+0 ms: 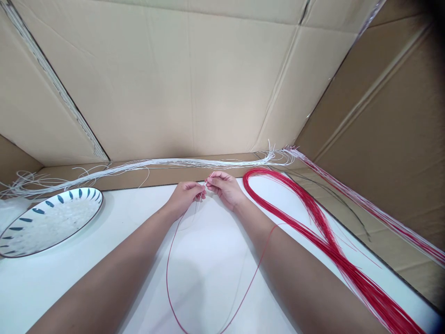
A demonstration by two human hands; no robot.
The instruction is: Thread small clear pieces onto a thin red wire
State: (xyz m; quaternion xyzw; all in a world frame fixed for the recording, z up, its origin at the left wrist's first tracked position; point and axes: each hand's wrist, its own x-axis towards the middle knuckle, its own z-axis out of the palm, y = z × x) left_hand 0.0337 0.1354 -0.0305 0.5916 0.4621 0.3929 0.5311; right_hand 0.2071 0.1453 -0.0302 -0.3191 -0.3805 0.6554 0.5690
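Observation:
My left hand [184, 197] and my right hand [224, 187] meet fingertip to fingertip over the white table [114, 260], near its far edge. Both pinch the ends of a thin red cord [169, 273], which hangs down in a long loop toward me between my forearms. A fine white strand seems to sit between the fingertips too, but it is too small to be sure. A thick bundle of red cords [330, 241] lies just right of my right forearm.
A white plate with blue leaf marks [48, 220], filled with small pale beads, stands at the left. A long bundle of white cords [167, 163] runs along the cardboard ledge behind the table. Cardboard walls [194, 79] enclose the back and right side.

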